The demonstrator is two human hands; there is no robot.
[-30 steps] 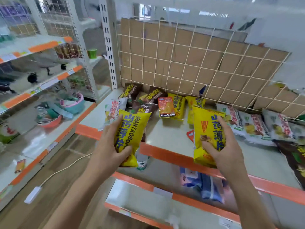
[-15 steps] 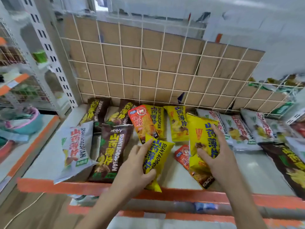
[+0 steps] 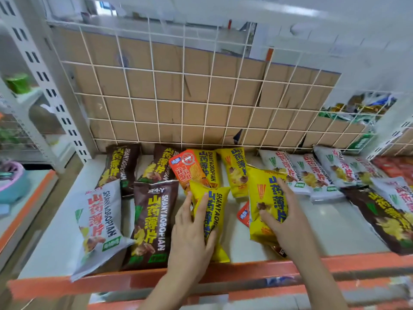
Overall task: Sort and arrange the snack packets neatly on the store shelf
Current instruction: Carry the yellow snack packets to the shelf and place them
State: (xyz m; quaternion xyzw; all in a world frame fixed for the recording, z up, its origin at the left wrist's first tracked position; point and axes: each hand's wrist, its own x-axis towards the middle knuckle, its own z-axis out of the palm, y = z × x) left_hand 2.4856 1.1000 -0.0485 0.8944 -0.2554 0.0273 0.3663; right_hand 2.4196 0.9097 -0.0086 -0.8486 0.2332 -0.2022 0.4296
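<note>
The shelf [image 3: 330,222] is white w/ an orange front edge and a wire grid at the back. Snack packets lie on it in brown, white, yellow and orange. The left hand [image 3: 190,240] grips a yellow packet [image 3: 211,218] near the front, mid-shelf, fingers closed around it. The right hand [image 3: 285,217] holds a second yellow packet [image 3: 264,198] just beside, above a small red packet [image 3: 243,214]. Vs. half a sec ago, both packets sit lower, closer to the shelf, and the camera is nearer.
</note>
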